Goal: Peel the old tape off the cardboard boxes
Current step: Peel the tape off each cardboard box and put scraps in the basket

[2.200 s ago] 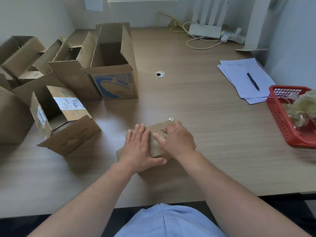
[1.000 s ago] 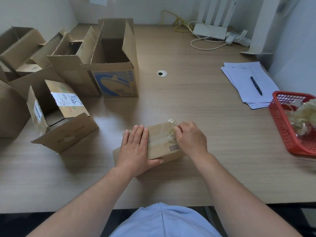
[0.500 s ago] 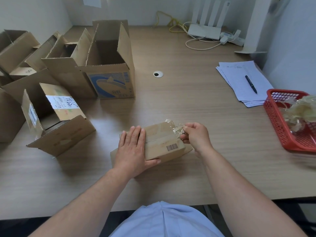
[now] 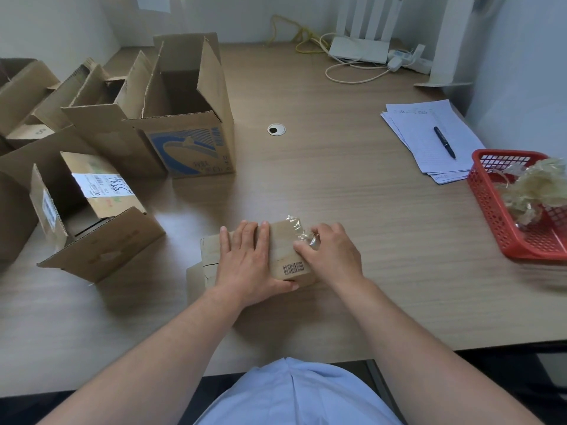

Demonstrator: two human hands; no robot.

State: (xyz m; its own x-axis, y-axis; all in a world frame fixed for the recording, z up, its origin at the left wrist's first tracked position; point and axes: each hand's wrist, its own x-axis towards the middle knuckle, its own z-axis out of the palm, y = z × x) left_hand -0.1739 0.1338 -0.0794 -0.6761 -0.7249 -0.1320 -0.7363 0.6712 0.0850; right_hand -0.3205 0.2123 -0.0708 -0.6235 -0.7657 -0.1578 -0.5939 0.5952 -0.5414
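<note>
Left: open brown cardboard boxes [image 4: 92,225]. Centre, near table edge: small flat cardboard box [image 4: 283,251], left hand [image 4: 248,265] pressing it with straight fingers; right hand [image 4: 333,256] pinching crumpled clear tape [image 4: 302,236] at its far-right corner. Right: red plastic mesh basket [image 4: 497,216] holding tape wads.

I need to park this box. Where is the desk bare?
Bare desk spans from the blue-printed box to the paper stack, around the grommet. Also free: between the right hand and the red basket. The left is crowded with open boxes.
</note>
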